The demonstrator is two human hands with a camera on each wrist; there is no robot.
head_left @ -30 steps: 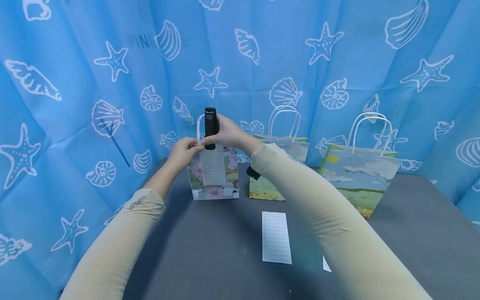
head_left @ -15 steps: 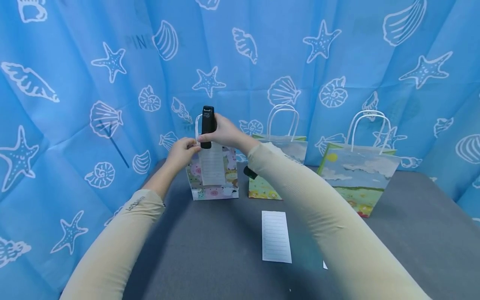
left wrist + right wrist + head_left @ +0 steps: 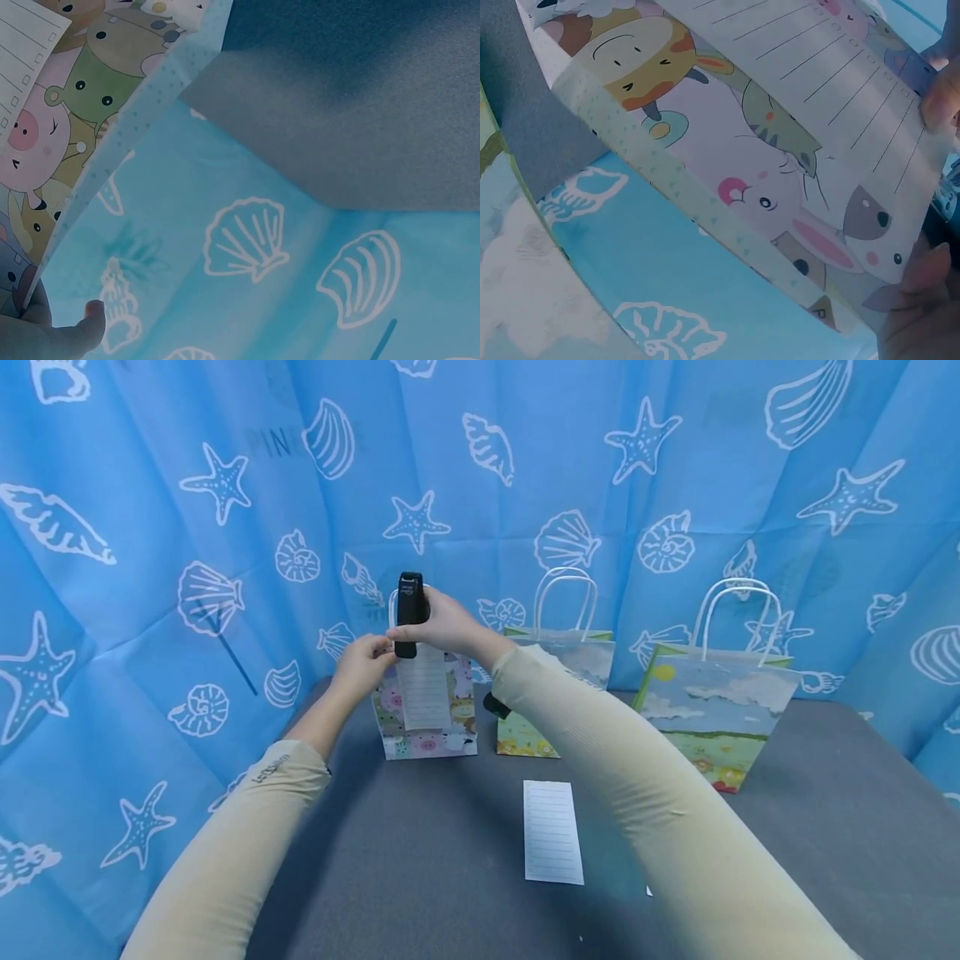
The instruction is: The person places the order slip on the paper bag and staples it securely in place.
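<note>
In the head view, a small paper bag with cartoon animals (image 3: 462,702) stands at the back left. A lined paper slip (image 3: 426,697) hangs against its front. My left hand (image 3: 362,664) pinches the bag's upper left edge, by the slip's top. My right hand (image 3: 453,625) grips a black stapler (image 3: 408,614), held upright over the bag's top edge. The right wrist view shows the slip (image 3: 847,90) against the bag (image 3: 727,142), with fingertips (image 3: 928,270) at its top and part of the dark stapler. Whether the stapler's jaws touch the slip is hidden.
Two landscape-print paper bags with white handles stand to the right, one partly behind my right arm (image 3: 585,652) and one farther right (image 3: 720,710). Another lined slip (image 3: 552,832) lies on the grey table (image 3: 420,860). A blue shell-print curtain (image 3: 480,468) hangs behind.
My right hand has shifted the stapler slightly left along the bag's top, closer to my left fingers. The left hand keeps its hold on the bag's edge.
</note>
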